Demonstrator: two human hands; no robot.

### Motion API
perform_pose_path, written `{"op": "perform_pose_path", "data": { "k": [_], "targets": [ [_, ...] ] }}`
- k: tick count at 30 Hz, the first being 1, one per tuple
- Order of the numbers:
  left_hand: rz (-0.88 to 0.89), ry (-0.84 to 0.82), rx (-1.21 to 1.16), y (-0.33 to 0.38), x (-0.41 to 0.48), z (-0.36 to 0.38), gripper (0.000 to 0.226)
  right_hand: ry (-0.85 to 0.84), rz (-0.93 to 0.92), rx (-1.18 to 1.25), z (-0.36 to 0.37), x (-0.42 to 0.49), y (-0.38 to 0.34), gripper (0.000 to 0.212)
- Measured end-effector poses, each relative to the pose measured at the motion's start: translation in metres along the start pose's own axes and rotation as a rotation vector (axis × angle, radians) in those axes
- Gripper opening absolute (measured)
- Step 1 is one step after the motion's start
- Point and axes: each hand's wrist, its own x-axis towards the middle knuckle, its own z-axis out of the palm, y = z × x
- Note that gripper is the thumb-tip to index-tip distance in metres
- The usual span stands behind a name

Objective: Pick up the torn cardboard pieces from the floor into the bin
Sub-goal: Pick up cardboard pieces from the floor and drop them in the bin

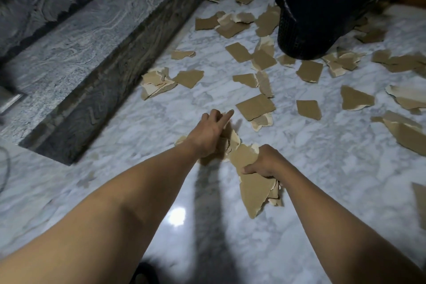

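Several torn brown cardboard pieces (255, 106) lie scattered over the white marble floor (322, 168). A black mesh bin (322, 7) lined with a black bag stands at the top right, with pieces all around its base. My right hand (265, 162) grips a bundle of cardboard pieces (254, 191) above the floor. My left hand (211, 131) is just left of it, its fingers partly spread over more cardboard pieces (232, 143) that join the same bundle; whether it holds them is unclear.
A grey stone step (103, 37) runs diagonally along the left, its dark riser meeting the floor. A dark shoe tip (144, 272) shows at the bottom edge. A thin cable (5, 168) curves at the far left.
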Motion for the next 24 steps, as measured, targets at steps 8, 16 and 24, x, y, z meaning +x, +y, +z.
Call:
{"op": "perform_pose_path", "data": {
  "k": [8, 16, 24],
  "targets": [
    [0.006, -0.033, -0.135, 0.028, -0.012, 0.001, 0.124, 0.124, 0.004, 0.576, -0.054, -0.01, 0.048, 0.047],
    [-0.289, 0.082, -0.474, -0.024, -0.035, -0.009, 0.055, 0.042, -0.023, 0.743, -0.044, -0.009, 0.012, 0.046],
    [-0.898, 0.172, -0.744, -0.088, -0.055, 0.014, 0.081, -0.001, -0.075, 0.741, -0.02, 0.014, -0.047, 0.062]
  ]
}}
